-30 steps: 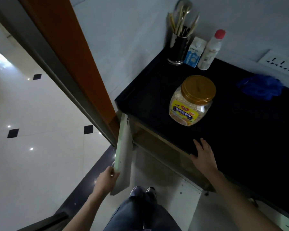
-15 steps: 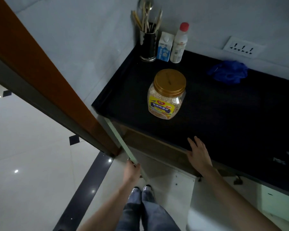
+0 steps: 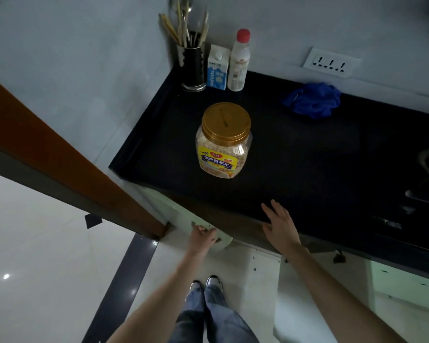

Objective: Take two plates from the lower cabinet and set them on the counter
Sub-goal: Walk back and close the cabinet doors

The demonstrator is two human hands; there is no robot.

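— Green first: the pale green flat cabinet door [image 3: 181, 214] hangs just beside the brown wooden door frame [image 3: 60, 149]. The left hand [image 3: 203, 237] has its fingers curled over the door's top edge, gripping it.

— And the plates?

— Not in sight. Presumably they sit in the lower cabinet under the black matte counter [image 3: 307, 169], which hides the inside from this view.

— So what could go wrong?

— The door stands close to the frame, so a wide swing could knock against it. Further right, the clear plastic jar with the gold screw lid [image 3: 224, 142] sits towards the counter's front, about where plates would likely land. A plate set down without looking could nudge it.

— The right hand [image 3: 280, 226]?

— Spread flat, fingers straight, palm resting on the counter's front edge. If it takes the person's weight as they bend, it could slip off. The crumpled blue cloth [image 3: 312, 100], furthest right, lies well apart from all this.
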